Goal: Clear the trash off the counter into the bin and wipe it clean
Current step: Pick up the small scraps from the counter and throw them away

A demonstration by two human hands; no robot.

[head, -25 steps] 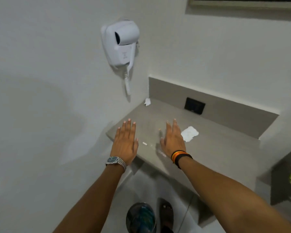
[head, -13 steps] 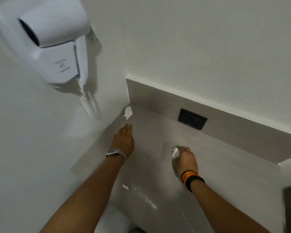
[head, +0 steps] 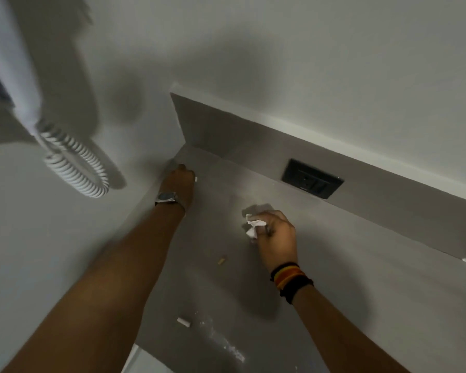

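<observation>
My right hand (head: 276, 235) is closed around a crumpled white tissue (head: 253, 227) above the middle of the grey counter (head: 334, 265). My left hand (head: 179, 181) reaches into the far left corner of the counter, fingers closed over a small white paper scrap (head: 196, 179) of which only a sliver shows. A small tan butt-like piece (head: 221, 261) lies between my arms. A short white stub (head: 183, 322) lies near the front edge beside a streak of white powder (head: 223, 343). No bin is in view.
A wall-mounted white hair dryer (head: 16, 76) with a coiled cord (head: 73, 162) hangs close at the upper left. A black socket plate (head: 312, 182) sits in the grey backsplash. White walls enclose the counter at left and back.
The view moved closer to the counter. My left hand reached forward to the corner and closed over the paper scrap there. My right hand kept hold of the tissue it picked up.
</observation>
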